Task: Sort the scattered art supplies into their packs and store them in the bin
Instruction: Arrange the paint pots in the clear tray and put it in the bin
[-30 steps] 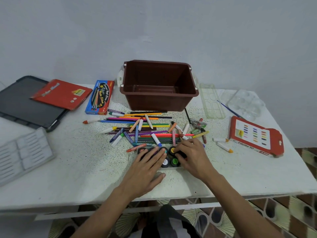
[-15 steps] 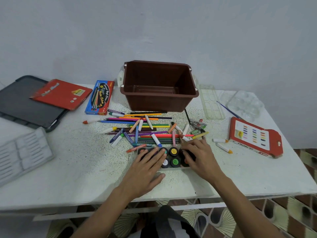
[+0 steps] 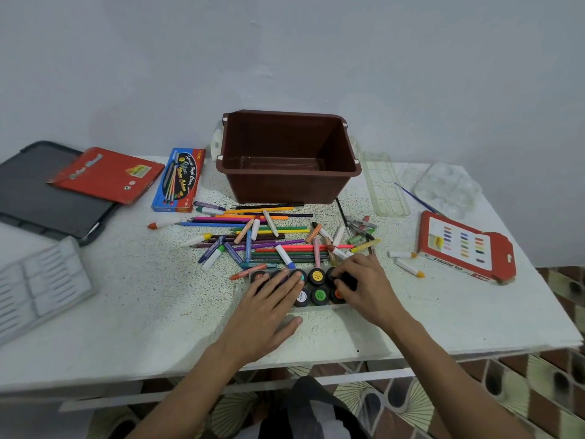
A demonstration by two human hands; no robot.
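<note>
From the head view: a white speckled surface (image 3: 126,327) with a brown bin (image 3: 286,185) at 12 o'clock, upright, mouth up. Just at 6 o'clock of the bin, a loose heap of pencils (image 3: 269,221) mixed with pastels (image 3: 283,256), criss-crossed and touching. At 6 o'clock of the heap, two rows of black-lidded pots (image 3: 316,276) in a shallow tray (image 3: 316,307), yellow and green labels showing between the hands. Left hand (image 3: 269,307) released, fingers straight and flat over the pots at the 9 o'clock end, thumb down on the surface by the tray's near edge. Right hand (image 3: 364,286) at the 3 o'clock end, fingers curled, grasping a dark pot (image 3: 345,277) in the back row; whether seated in the tray or lifted, impossible to tell. At 3 o'clock, a red pastel box (image 3: 465,245) lying flat, two more pastels just beside it on the heap's side. At 1 to 2 o'clock, a clear palette (image 3: 384,188), a blue brush (image 3: 414,196) and a clear blister (image 3: 446,188). At 10 o'clock of the heap, a blue box (image 3: 179,180), near the bin yet apart. Farther out at 10 o'clock, a red pack (image 3: 107,175) resting on a black lid (image 3: 38,201). At 8 to 9 o'clock, a grey slotted insert (image 3: 38,286) at the surface's edge.
</note>
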